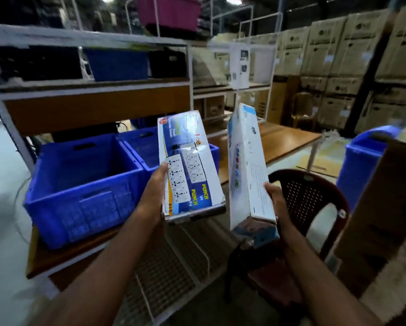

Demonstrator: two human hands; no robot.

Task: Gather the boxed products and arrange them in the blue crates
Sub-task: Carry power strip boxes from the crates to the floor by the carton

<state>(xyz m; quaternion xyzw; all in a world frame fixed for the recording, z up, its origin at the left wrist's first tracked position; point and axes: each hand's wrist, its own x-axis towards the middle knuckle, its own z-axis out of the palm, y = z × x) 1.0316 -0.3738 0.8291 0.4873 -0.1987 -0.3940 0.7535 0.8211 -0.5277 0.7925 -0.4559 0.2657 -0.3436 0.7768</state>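
"PUNCH" is being shown on the blue-and-white box (187, 170), gripped by the left hand (153, 196) above the blue crate (84, 184). A second white box (249, 165) is being held upright, clasped by the right hand (276, 203).

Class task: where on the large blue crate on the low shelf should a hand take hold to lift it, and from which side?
Grip the blue crate by its handle slots: one shows in the far wall, a recessed panel sits in the near wall. Come from above and outside, one hand at each end, since the open top and thick rim give fingers purchase. Both hands are full now: the left hand and right hand each hold a box.
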